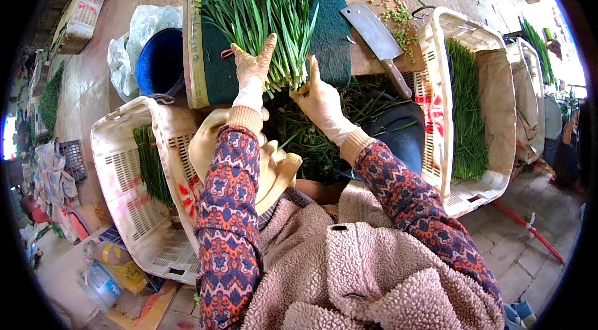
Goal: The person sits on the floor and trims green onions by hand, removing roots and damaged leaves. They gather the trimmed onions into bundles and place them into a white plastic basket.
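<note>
A thick bunch of garlic chives [268, 17] lies on a dark green padded board [329, 31], leaves pointing away from me and pale stem ends towards me. My gloved left hand [252, 66] grips its left side near the stems, thumb and fingers spread over it. A bit of red tie [227, 53] sticks out beside that hand. On the other side, my gloved right hand [320, 98] holds the stem ends, its index finger extended up along the bunch. The fingers' undersides are hidden.
A cleaver [373, 31] lies at the right, its handle overhanging the table edge. White plastic crates holding chives stand left [124, 166] and right [502, 110]. A blue bucket [161, 59] stands left of the board. Leaf trimmings [317, 143] are heaped below the table edge.
</note>
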The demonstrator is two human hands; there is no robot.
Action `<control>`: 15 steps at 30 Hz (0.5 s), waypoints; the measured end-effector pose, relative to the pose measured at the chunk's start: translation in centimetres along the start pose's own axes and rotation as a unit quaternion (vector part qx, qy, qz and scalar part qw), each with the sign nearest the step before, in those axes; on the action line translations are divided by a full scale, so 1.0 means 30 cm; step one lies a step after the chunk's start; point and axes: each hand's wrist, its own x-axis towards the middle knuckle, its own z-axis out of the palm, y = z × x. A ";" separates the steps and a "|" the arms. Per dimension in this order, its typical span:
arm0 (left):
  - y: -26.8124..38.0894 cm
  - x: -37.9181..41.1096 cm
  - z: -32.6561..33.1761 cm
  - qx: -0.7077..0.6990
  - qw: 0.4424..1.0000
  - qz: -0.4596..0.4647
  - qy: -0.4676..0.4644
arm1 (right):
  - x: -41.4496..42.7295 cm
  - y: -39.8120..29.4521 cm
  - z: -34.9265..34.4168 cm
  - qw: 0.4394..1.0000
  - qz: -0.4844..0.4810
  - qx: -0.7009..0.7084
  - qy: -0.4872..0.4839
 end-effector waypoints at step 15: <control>0.049 -0.009 0.115 0.239 0.971 -0.005 0.009 | 0.191 0.143 -0.067 0.993 -0.031 -0.057 0.093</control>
